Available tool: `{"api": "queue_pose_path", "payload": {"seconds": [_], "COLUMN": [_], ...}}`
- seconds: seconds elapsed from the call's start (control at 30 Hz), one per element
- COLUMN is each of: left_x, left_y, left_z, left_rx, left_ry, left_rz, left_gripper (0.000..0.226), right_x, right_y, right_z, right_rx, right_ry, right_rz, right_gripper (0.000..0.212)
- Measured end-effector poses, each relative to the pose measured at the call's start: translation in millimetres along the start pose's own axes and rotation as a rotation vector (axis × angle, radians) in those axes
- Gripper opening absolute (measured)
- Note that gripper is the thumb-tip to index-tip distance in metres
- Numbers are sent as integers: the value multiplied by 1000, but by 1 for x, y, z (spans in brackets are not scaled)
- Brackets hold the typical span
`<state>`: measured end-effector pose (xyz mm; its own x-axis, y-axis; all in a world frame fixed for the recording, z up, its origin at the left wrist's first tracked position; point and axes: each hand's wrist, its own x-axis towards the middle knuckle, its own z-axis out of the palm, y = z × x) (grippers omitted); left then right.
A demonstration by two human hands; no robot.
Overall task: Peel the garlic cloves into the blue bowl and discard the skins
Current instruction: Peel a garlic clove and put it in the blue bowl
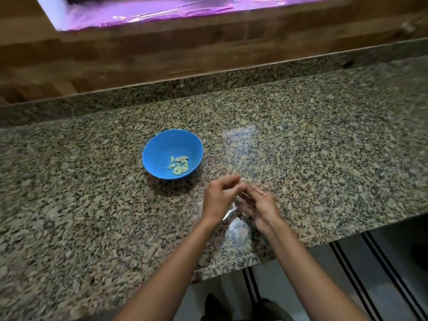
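- Mid-peel, by the look of it: working one more piece of garlic just in front and to the right of the blue bowl (pixel 162 144).
- Left hand (pixel 216 198): curled, tips pinching a pale bit (pixel 243 180); clove or skin, too blurred to tell.
- Right hand (pixel 260 206): stretched toward the same bit, fingertips against the left's; gripping or merely touching, cannot tell.
- Inside the blue bowl, toward its near right side: a small heap of peeled cloves (pixel 179 165), so probably well along; no unpeeled stock in view to count against.
- Nearer the body than the bowl, below the hands, close to the edge of the table (pixel 92 205): a whitish patch (pixel 238 230), perhaps shed skins, perhaps only glare; cannot tell.
- Next, likely: stripping off the last skin with a fingertip, then reaching forward and left to drop the bare clove among the others in the bowl.
- Needed for that: a light pinch, being slippery once bare, and care to keep loose skin out of the bowl.
- After that, presumably: gathering the skins and throwing them away.
- Brands, labels, writing: none readable anywhere; bowl plain, table speckled stone, wooden wall (pixel 139 54) behind the bowl unmarked.
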<state>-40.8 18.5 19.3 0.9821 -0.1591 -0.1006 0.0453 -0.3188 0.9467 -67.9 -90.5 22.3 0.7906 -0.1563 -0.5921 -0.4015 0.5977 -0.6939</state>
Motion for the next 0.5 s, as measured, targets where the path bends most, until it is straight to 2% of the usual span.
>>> {"api": "queue_pose_path", "payload": {"seconds": [0.13, 0.27, 0.33, 0.43, 0.5], "left_x": [-2, 0, 0, 0, 0], "left_y": [-5, -9, -9, -8, -7], "left_z": [1, -8, -10, -6, -1], "left_rx": [-44, 74, 164, 372, 421], "left_ry": [117, 153, 140, 96, 90], "left_rz": [-46, -12, 53, 240, 320], "left_gripper": [28, 21, 17, 14, 15], "right_x": [2, 9, 10, 11, 12], "right_y": [4, 1, -5, -17, -25], "right_z": [4, 2, 1, -3, -8], "right_rx": [78, -273, -365, -497, -564], "right_ry": [-40, -24, -29, -51, -84], "right_rz": [54, -30, -50, -90, -134], "right_gripper": [12, 23, 21, 27, 20]}}
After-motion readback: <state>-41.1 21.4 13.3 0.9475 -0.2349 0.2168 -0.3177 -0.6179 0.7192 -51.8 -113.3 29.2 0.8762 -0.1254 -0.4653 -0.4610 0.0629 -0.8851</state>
